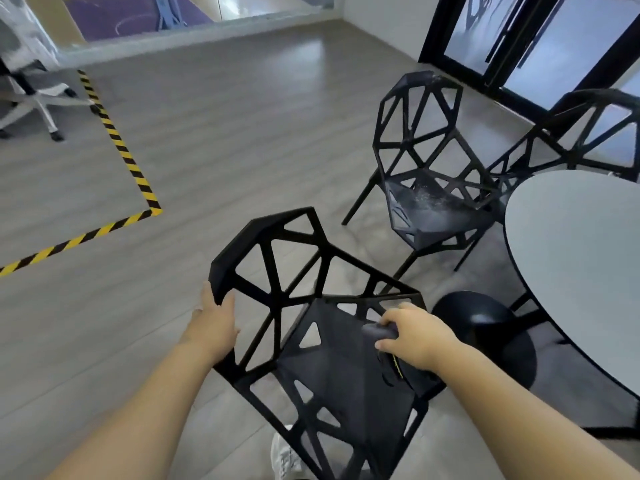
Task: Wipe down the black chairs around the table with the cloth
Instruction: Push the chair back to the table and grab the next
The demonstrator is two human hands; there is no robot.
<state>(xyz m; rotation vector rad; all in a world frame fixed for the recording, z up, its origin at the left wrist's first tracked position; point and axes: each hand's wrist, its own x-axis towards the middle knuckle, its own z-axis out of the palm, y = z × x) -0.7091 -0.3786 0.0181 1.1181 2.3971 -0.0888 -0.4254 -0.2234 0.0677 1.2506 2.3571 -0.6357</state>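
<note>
A black lattice chair [277, 271] stands right below me, its backrest to the left. My left hand [216, 318] grips the lower edge of that backrest. My right hand [415, 336] presses a dark grey cloth [375, 330] onto the seat near its right rim. A second black chair [426, 209] with a dusty seat stands beyond it, next to the table. A third black chair [571, 133] stands behind the table at the right.
A round grey table [581, 265] with a black pedestal base [485, 327] fills the right side. Yellow-black hazard tape [114, 140] marks the floor at the left. A white office chair [31, 95] stands far left. Black-framed glass doors [519, 46] are at the back right. My white shoe [285, 459] shows under the chair.
</note>
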